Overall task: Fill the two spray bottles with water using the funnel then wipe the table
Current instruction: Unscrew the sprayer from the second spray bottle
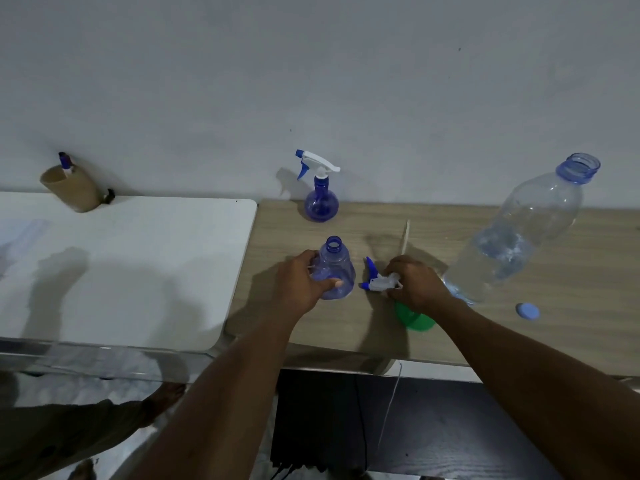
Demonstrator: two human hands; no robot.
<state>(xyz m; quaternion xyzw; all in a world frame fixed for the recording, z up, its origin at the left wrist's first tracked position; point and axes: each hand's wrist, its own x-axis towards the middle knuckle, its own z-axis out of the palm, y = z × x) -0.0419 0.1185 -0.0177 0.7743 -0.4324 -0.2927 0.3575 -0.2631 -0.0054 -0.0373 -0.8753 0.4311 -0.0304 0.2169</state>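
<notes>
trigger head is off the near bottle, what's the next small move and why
Probably let go of the trigger head with the right hand and pick up the green funnel lying just under that wrist. The left hand grips the near spray bottle, whose neck is open, and the water bottle stands uncapped, so only the funnel is missing before pouring.

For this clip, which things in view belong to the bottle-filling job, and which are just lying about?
Job:
- uncapped spray bottle, held by the left hand
- trigger head, held by the right hand
- green funnel
- water bottle
- blue cap
- second spray bottle
- wooden table

Lying about:
- tan cup holding a marker
- white table
</notes>
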